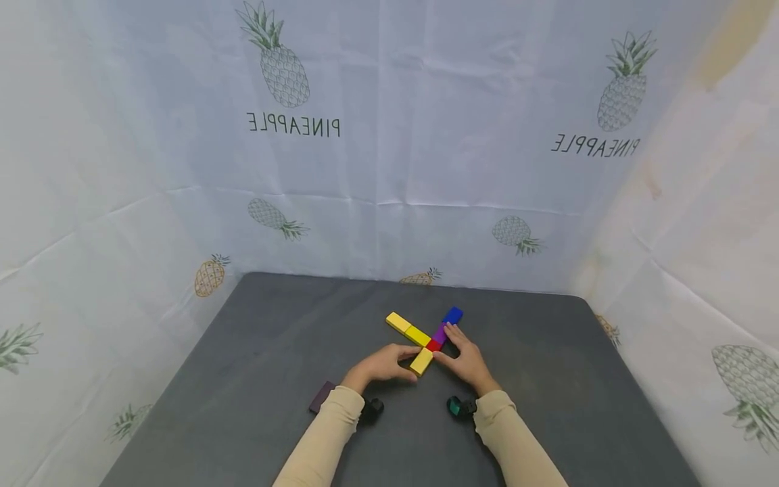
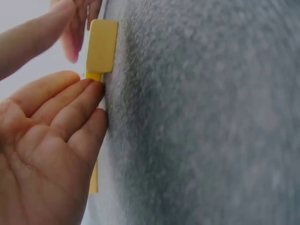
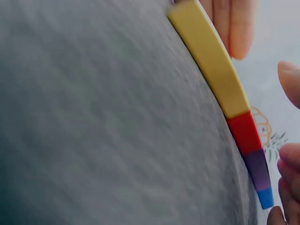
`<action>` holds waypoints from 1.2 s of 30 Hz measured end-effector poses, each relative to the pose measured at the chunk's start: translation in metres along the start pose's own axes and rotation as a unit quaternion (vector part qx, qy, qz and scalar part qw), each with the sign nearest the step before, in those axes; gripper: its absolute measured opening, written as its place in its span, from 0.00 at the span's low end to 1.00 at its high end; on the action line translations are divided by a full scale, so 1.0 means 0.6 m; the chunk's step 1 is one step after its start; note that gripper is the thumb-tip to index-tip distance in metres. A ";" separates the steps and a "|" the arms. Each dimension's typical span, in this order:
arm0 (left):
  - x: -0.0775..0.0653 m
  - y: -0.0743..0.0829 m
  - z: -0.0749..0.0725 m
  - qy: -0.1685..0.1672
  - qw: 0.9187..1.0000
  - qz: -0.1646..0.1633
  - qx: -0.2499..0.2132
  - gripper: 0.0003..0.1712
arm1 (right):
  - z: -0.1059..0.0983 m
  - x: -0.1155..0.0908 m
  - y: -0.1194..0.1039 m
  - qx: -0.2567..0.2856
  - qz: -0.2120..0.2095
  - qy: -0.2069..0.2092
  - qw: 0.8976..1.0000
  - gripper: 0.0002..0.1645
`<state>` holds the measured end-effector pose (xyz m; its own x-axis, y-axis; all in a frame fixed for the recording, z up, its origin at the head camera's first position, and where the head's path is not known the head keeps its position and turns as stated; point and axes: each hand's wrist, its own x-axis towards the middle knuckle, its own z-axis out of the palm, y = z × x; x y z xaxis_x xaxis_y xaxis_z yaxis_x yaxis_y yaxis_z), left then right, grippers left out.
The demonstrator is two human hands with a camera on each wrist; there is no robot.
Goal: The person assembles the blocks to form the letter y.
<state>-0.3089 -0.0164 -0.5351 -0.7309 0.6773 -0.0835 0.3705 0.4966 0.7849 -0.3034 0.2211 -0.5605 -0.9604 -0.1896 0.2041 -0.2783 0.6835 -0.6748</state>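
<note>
Flat coloured blocks lie on the dark table in a branching shape. One arm runs from a near yellow block through a red block and a purple block to a blue block. Two more yellow blocks branch off to the far left. My left hand is beside the branch, its extended fingertips right at the yellow blocks and its thumb apart near the closest one. My right hand lies along the other side, fingers by the purple block and thumb near the red one.
A dark brownish block lies by the left sleeve, partly covered by it. Dark devices sit at both wrists. The grey table ends at a white pineapple-print curtain behind and at the sides.
</note>
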 end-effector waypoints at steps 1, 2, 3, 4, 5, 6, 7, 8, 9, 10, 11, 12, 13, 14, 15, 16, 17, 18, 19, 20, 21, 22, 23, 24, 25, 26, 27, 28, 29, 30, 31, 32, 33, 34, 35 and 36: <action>-0.002 -0.001 -0.002 -0.001 1.000 0.004 -0.002 0.40 | 0.001 -0.002 -0.003 -0.007 -0.002 -0.004 1.000 0.48; -0.004 -0.001 -0.003 -0.002 1.000 0.006 -0.005 0.39 | 0.003 -0.003 -0.007 -0.013 -0.003 -0.007 1.000 0.49; -0.006 -0.001 -0.005 -0.003 1.000 0.006 -0.009 0.39 | 0.005 -0.004 -0.010 -0.018 -0.005 -0.010 1.000 0.50; -0.009 -0.002 -0.007 -0.004 1.000 0.005 -0.014 0.38 | 0.007 -0.005 -0.013 -0.022 -0.008 -0.013 1.000 0.51; -0.012 -0.001 -0.010 -0.004 1.000 0.003 -0.022 0.37 | 0.009 -0.006 -0.015 -0.032 -0.009 -0.015 0.999 0.51; -0.015 -0.001 -0.012 -0.005 1.000 0.001 -0.029 0.36 | 0.012 -0.007 -0.017 -0.039 -0.010 -0.015 0.999 0.51; -0.017 -0.002 -0.015 -0.003 0.999 -0.001 -0.035 0.36 | 0.014 -0.006 -0.018 -0.042 -0.010 -0.013 0.999 0.52; -0.020 -0.001 -0.018 -0.002 0.999 -0.003 -0.042 0.35 | 0.016 -0.005 -0.019 -0.046 -0.013 -0.010 0.999 0.52; -0.024 -0.002 -0.021 -0.001 0.999 -0.003 -0.046 0.34 | 0.017 -0.005 -0.019 -0.048 -0.014 -0.006 0.999 0.52; -0.027 -0.003 -0.024 0.001 0.999 -0.002 -0.048 0.34 | 0.019 -0.005 -0.019 -0.051 -0.015 -0.002 0.999 0.52; -0.032 -0.004 -0.028 0.004 0.999 0.000 -0.049 0.33 | 0.021 -0.005 -0.018 -0.057 -0.015 0.003 0.998 0.52; -0.038 -0.005 -0.032 0.007 0.999 0.002 -0.046 0.33 | 0.023 -0.006 -0.018 -0.055 -0.017 0.006 0.998 0.51; -0.044 -0.007 -0.036 0.011 0.999 0.005 -0.040 0.33 | 0.025 -0.006 -0.018 -0.057 -0.018 0.008 0.998 0.51; -0.053 -0.010 -0.040 0.014 0.999 0.008 -0.037 0.34 | 0.026 -0.008 -0.018 -0.056 -0.020 0.008 0.998 0.51; -0.062 -0.012 -0.045 0.019 0.999 0.009 -0.032 0.34 | 0.028 -0.009 -0.018 -0.055 -0.021 0.008 0.998 0.51; -0.071 -0.015 -0.051 0.024 0.999 0.010 -0.028 0.34 | 0.029 -0.011 -0.017 -0.056 -0.022 0.007 0.998 0.51; -0.082 -0.019 -0.056 0.028 0.999 0.011 -0.024 0.34 | 0.030 -0.012 -0.017 -0.055 -0.022 0.006 0.998 0.51; -0.093 -0.022 -0.061 0.032 0.999 0.010 -0.023 0.34 | 0.031 -0.013 -0.017 -0.051 -0.022 0.004 0.998 0.51; -0.104 -0.026 -0.067 0.035 0.999 0.011 -0.021 0.34 | 0.032 -0.014 -0.016 -0.051 -0.021 0.003 0.998 0.51; -0.115 -0.030 -0.072 0.038 0.999 0.010 -0.023 0.34 | 0.032 -0.014 -0.016 -0.048 -0.023 0.004 0.999 0.51; -0.125 -0.034 -0.077 0.042 0.999 0.008 -0.023 0.34 | 0.032 -0.014 -0.015 -0.046 -0.023 0.005 0.999 0.51; -0.135 -0.038 -0.081 0.043 0.999 0.005 -0.024 0.34 | 0.032 -0.014 -0.014 -0.044 -0.021 0.006 0.999 0.51; -0.145 -0.043 -0.085 0.044 0.999 0.002 -0.025 0.34 | 0.032 -0.013 -0.014 -0.041 -0.020 0.007 0.999 0.51; -0.155 -0.048 -0.088 0.045 0.999 0.000 -0.029 0.33 | 0.032 -0.012 -0.013 -0.042 -0.022 0.008 0.999 0.51; -0.164 -0.053 -0.091 0.046 0.998 -0.001 -0.030 0.33 | 0.032 -0.012 -0.013 -0.041 -0.024 0.010 0.999 0.51; -0.172 -0.058 -0.092 0.048 0.998 -0.003 -0.031 0.33 | 0.031 -0.012 -0.013 -0.041 -0.025 0.012 0.999 0.51; -0.180 -0.062 -0.094 0.050 0.998 -0.006 -0.031 0.32 | 0.031 -0.012 -0.013 -0.041 -0.026 0.013 0.999 0.51; -0.188 -0.066 -0.095 0.050 0.998 -0.007 -0.031 0.32 | 0.031 -0.013 -0.013 -0.044 -0.026 0.015 0.999 0.51; -0.196 -0.070 -0.095 0.050 0.998 -0.007 -0.032 0.31 | 0.030 -0.014 -0.013 -0.044 -0.029 0.017 0.998 0.51; -0.203 -0.073 -0.096 0.051 0.998 -0.007 -0.034 0.31 | 0.031 -0.015 -0.013 -0.046 -0.030 0.020 0.998 0.50; -0.210 -0.074 -0.096 0.051 0.998 -0.009 -0.035 0.30 | 0.031 -0.015 -0.013 -0.045 -0.030 0.021 0.998 0.50; -0.217 -0.076 -0.097 0.050 0.998 -0.010 -0.037 0.29 | 0.032 -0.016 -0.013 -0.047 -0.029 0.021 0.998 0.50; -0.224 -0.077 -0.099 0.047 0.998 -0.011 -0.041 0.28 | 0.032 -0.016 -0.013 -0.048 -0.027 0.020 0.998 0.50; -0.231 -0.078 -0.100 0.044 0.998 -0.011 -0.043 0.27 | 0.033 -0.016 -0.012 -0.050 -0.026 0.018 0.998 0.51; -0.237 -0.079 -0.101 0.041 0.998 -0.012 -0.042 0.27 | 0.033 -0.015 -0.012 -0.049 -0.024 0.015 0.998 0.51; -0.243 -0.080 -0.102 0.038 0.998 -0.014 -0.042 0.26 | 0.033 -0.015 -0.013 -0.049 -0.021 0.013 0.999 0.51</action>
<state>-0.2551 -0.1720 -0.5233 -0.7824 0.6197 -0.0618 0.3023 0.4646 0.8323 -0.2931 0.2036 -0.5712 -0.9472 -0.2020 0.2489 -0.3140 0.7413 -0.5932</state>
